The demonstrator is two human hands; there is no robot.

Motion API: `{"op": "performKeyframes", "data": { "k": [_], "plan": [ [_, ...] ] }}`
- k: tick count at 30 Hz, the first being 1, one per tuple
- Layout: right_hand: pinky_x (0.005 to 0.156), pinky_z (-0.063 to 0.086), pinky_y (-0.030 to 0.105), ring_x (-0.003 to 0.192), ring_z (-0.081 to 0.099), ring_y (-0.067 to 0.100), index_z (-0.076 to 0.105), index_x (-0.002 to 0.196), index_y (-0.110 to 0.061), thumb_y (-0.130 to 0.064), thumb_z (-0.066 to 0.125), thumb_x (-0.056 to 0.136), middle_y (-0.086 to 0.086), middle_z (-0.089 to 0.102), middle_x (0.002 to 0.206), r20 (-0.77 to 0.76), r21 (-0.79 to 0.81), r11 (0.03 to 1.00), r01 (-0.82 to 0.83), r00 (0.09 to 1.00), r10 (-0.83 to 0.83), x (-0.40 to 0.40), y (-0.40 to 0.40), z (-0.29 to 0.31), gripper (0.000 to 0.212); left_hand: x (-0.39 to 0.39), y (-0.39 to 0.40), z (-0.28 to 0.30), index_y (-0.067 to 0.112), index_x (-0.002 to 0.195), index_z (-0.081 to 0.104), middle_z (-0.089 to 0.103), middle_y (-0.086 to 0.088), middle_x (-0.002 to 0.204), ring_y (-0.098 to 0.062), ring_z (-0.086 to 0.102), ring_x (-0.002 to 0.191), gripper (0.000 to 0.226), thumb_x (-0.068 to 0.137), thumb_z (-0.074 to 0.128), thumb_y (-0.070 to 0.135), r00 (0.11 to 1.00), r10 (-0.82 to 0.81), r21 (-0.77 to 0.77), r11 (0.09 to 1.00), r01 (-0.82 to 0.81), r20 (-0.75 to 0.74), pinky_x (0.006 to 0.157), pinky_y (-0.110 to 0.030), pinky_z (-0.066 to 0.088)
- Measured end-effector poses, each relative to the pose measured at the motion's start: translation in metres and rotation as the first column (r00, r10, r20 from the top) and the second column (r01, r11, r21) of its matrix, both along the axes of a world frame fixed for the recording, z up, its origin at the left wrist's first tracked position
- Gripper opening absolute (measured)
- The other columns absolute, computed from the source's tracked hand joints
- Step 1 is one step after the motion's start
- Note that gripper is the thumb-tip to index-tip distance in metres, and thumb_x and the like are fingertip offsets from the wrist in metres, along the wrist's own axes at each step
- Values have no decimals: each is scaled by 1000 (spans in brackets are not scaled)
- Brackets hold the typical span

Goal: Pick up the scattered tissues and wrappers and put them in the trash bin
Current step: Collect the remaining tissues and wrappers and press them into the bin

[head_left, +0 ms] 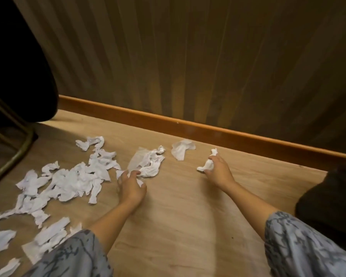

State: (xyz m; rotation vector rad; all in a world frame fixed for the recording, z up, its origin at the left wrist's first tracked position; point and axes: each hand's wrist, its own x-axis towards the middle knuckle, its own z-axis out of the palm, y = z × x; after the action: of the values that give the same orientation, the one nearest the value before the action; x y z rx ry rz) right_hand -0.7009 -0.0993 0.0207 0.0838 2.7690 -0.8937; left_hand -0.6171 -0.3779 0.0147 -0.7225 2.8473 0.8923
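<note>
1. Head view: the left hand [131,185] reaches down to the wooden floor [180,206] near the centre of the frame, its fingers curled round the near edge of a crumpled white tissue [151,163] that spreads away from it toward 12 o'clock.
2. Head view: the right hand [218,169], at about 2 o'clock from the left hand and well apart from it, grips a small wadded tissue [208,165]; white ends stick out above the fingers and to the left of the thumb.
3. Head view: a single loose tissue [182,149] lies flat on the floor between the two hands, toward 12 o'clock, near the orange-brown baseboard [208,129] and touching neither hand.
4. Head view: a large heap of torn tissues [72,180] lies at 9 o'clock from the left hand, just beside it, with further scraps [48,236] trailing toward 7 o'clock at the frame's lower left edge.
5. Head view: both forearms come out of grey patterned sleeves [304,246] at the bottom of the frame.
6. Head view: a ribbed brown wall [188,56] rises behind the baseboard; a dark object on a brass-coloured metal frame [14,154] stands at 10 o'clock, and a dark shape [332,196] sits at the 3 o'clock edge; what either of them is I cannot tell.
</note>
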Motion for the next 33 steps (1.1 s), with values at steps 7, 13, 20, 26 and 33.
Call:
{"op": "performKeyframes", "data": {
  "k": [7, 13, 20, 26, 33],
  "plan": [
    [111, 28, 35, 134, 37, 33, 61, 122, -15, -4, 50, 93, 14, 47, 141, -155, 19, 992, -126, 980, 128, -2, 5, -49, 32, 9, -28, -44, 13, 114, 60, 50, -13, 134, -30, 37, 130, 32, 85, 53, 1, 981, -123, -47, 992, 117, -150, 109, -39, 32],
    [72, 33, 18, 92, 48, 17, 64, 86, -14, -3, 49, 89, -3, 53, 89, -371, -78, 987, -138, 923, 100, -15, -24, -30, 20, 8, -34, -29, 12, 94, 59, 55, -5, 96, -22, 54, 89, 20, 87, 40, 8, 886, 103, 142, 989, -42, -453, 74, -30, 40],
    [115, 28, 41, 140, 28, 27, 56, 127, -18, 5, 47, 91, 5, 33, 152, -118, -180, 983, -33, 993, 12, -84, -93, -12, 44, -76, -2, -14, 20, 107, 60, 46, 2, 113, -17, 50, 109, 40, 81, 67, 49, 910, 55, 203, 979, 32, -411, 90, -30, 44],
    [119, -3, 45, 148, 6, 30, 48, 134, -26, -21, 49, 97, 8, 24, 158, -139, 48, 962, -267, 952, 271, -40, -89, -60, 38, -68, 23, -64, 41, 144, 33, 14, 3, 159, -21, -3, 148, 70, 82, 51, 67, 913, -402, -123, 912, 391, -74, 113, -54, -12],
    [91, 33, 18, 109, 47, 19, 54, 87, -14, -12, 71, 83, 2, 53, 109, -401, -81, 924, -374, 861, 313, 55, -70, -65, 18, -6, -3, -70, 14, 77, 55, 54, 2, 83, -17, 49, 84, 31, 87, 65, 41, 736, -441, -128, 888, 442, -513, 77, -34, 44]
  ]
}}
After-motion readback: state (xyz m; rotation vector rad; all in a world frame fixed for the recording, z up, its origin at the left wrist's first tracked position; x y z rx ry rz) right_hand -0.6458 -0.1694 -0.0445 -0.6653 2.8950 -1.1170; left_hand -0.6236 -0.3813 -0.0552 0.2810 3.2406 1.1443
